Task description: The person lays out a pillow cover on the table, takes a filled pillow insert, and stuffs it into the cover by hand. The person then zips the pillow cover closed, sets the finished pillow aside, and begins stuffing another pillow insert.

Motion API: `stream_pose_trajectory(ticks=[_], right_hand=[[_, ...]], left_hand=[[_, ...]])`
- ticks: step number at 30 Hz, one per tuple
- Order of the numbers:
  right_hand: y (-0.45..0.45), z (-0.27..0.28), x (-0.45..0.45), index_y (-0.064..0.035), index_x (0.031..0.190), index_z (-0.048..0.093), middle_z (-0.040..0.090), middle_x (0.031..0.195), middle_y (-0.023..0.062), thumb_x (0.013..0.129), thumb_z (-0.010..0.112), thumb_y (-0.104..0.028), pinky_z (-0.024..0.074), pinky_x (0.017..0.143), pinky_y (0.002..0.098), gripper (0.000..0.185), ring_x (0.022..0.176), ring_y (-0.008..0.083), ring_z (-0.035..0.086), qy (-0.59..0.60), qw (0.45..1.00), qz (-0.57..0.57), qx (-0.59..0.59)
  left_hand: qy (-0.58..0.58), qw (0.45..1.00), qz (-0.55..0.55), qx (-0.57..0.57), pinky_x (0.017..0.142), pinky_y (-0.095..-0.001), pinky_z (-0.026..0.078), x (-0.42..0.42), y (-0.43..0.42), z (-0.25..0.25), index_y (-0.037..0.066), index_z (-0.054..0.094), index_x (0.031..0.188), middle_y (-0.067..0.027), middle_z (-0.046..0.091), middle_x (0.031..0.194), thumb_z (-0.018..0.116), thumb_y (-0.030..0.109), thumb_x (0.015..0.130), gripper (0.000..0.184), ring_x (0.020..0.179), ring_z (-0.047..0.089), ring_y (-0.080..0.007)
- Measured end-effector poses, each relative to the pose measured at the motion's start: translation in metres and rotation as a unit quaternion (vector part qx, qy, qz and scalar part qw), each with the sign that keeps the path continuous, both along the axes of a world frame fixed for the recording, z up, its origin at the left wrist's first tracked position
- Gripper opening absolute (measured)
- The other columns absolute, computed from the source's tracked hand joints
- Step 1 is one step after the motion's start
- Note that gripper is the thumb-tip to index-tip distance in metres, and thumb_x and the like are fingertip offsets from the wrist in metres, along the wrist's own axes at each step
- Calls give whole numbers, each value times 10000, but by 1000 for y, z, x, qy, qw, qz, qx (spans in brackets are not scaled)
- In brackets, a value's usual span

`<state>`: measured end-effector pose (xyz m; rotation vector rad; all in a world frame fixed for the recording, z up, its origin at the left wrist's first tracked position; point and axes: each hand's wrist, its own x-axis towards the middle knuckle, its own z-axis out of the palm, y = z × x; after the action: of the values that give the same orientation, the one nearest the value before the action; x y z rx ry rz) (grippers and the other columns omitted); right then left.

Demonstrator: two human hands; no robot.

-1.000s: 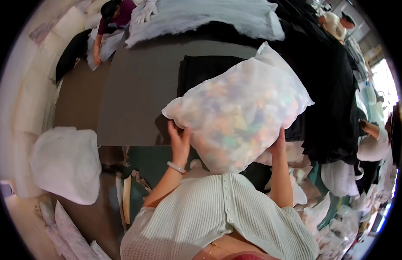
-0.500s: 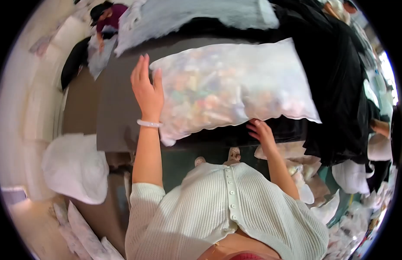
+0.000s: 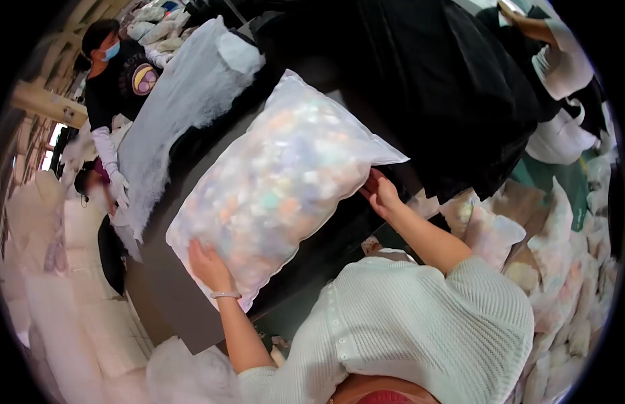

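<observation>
A plump pillow (image 3: 275,178) in a thin white cover lies slantwise in front of me, with pastel-coloured filling showing through. My left hand (image 3: 210,266) rests on its near left end, fingers stretched flat against the cover. At the right side, my right hand (image 3: 383,195) holds the pillow's edge near the pointed corner, and some of its fingertips are hidden by the pillow or in shadow. Under the pillow is a dark grey table (image 3: 191,316).
Black cloth (image 3: 454,94) is heaped at the far right of the table. A masked co-worker (image 3: 124,81) with white sleeves touches fluffy grey-white batting (image 3: 191,101) at left. Another person's arm (image 3: 531,27) shows at upper right. Stuffed pillows (image 3: 491,232) are piled at right.
My view has swung, and the pillow now lies at a slant. My left hand has gone from beside the pillow's end onto its surface; my right hand is now at its right edge.
</observation>
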<state>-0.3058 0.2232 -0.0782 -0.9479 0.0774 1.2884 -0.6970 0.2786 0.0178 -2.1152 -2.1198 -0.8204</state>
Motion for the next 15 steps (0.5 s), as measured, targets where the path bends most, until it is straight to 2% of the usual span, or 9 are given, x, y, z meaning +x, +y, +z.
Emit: stream_pose_trajectory(ticks=[2,4,6,8,10,11,13,14,15], right_hand=[[3,-19,9,-24,1282,507,592,1252,129,1017,316,-206,394,1055,425,374,1184,270,537,55,998,29,-1],[8,-17,5,-32,1279,525,587,1267,120,1015,374,-214,397,1060,413,355,1185,257,539,111,993,39,11],[21,-36,3,-32,1265,555,581,1288,122,998,482,-217,424,1048,387,333,1177,246,549,169,981,74,56],[26,-26,-3,-29,1265,555,581,1290,126,995,489,-213,436,1037,392,333,1172,245,556,168,980,85,59],[31,-19,-6,-42,1272,557,578,1306,112,985,502,-247,452,1023,410,357,1162,242,574,165,978,111,71],[31,-35,-7,-42,1272,557,578,1306,112,985,502,-247,452,1023,410,357,1162,242,574,172,977,104,70],[34,-70,-8,-71,1286,554,585,1304,83,984,486,-281,440,1034,429,375,1166,239,574,313,926,80,193],[33,-80,-6,-85,1267,556,601,1266,75,1001,436,-264,468,995,393,342,1144,206,583,357,903,66,229],[36,-78,-3,-103,1268,554,592,1284,49,1007,417,-271,471,982,399,339,1129,199,588,368,910,37,187]], left_hand=[[35,997,23,66,1097,-445,297,51,-5,47,29,520,1338,-157,505,1384,501,165,948,413,1326,418,-309],[55,971,-174,156,1093,-446,305,104,8,65,30,529,1326,-147,503,1387,495,173,951,402,1325,422,-291],[147,941,-296,73,1105,-468,285,152,33,50,67,533,1332,-125,504,1391,511,198,948,407,1330,418,-287],[248,903,-347,-47,1127,-532,218,203,54,31,184,502,1381,-54,453,1457,512,269,946,443,1378,365,-257],[261,860,-419,-129,1157,-518,157,235,74,9,204,410,1449,-35,367,1520,472,316,959,506,1427,279,-233],[267,855,-423,-133,1157,-518,157,250,81,-4,204,410,1449,-35,367,1520,472,316,959,506,1427,279,-233],[316,830,-442,-129,1173,-509,99,278,91,-25,209,306,1500,-15,264,1570,446,351,963,573,1458,195,-222],[321,826,-444,-133,1173,-509,99,291,91,-36,209,306,1500,-15,264,1570,446,351,963,573,1458,195,-222],[311,831,-450,-105,1175,-507,85,304,85,-46,204,289,1505,-12,237,1578,446,355,961,586,1463,174,-226]])
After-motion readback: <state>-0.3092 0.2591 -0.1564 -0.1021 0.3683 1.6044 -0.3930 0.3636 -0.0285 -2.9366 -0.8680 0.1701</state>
